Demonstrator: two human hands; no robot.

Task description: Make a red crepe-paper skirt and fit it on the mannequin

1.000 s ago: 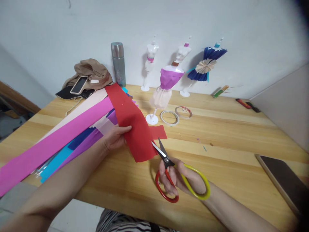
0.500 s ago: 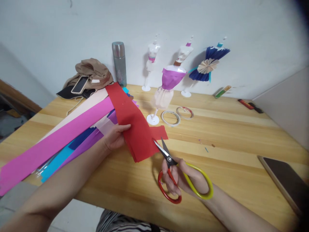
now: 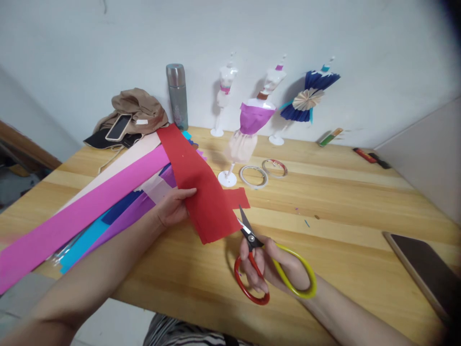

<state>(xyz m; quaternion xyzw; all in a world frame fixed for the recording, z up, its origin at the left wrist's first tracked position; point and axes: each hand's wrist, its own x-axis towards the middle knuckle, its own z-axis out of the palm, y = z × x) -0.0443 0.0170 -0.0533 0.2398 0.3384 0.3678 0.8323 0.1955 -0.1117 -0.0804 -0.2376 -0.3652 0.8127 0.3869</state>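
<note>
My left hand [image 3: 173, 207] grips a long red paper strip [image 3: 196, 185] by its left edge and holds its near end lifted over the wooden table [image 3: 334, 206]. My right hand [image 3: 273, 264] is closed in the red and yellow handles of scissors [image 3: 266, 262]. The open blades straddle the red strip's right edge, the lower blade hidden under the paper. A small red piece [image 3: 236, 197] lies flat just behind the blades.
Pink, beige, purple and blue paper strips [image 3: 82, 211] fan out to the left. A mannequin in a purple paper dress [image 3: 248, 129] stands centre, two more [image 3: 223, 96] behind, beside a flask [image 3: 177, 96]. Tape rings [image 3: 254, 175], phones [image 3: 423, 269] and a cloth heap [image 3: 135, 108] lie around.
The scissors have slid forward into the red strip's right edge, so one blade tip is now hidden under the paper. My left hand has kept its hold.
</note>
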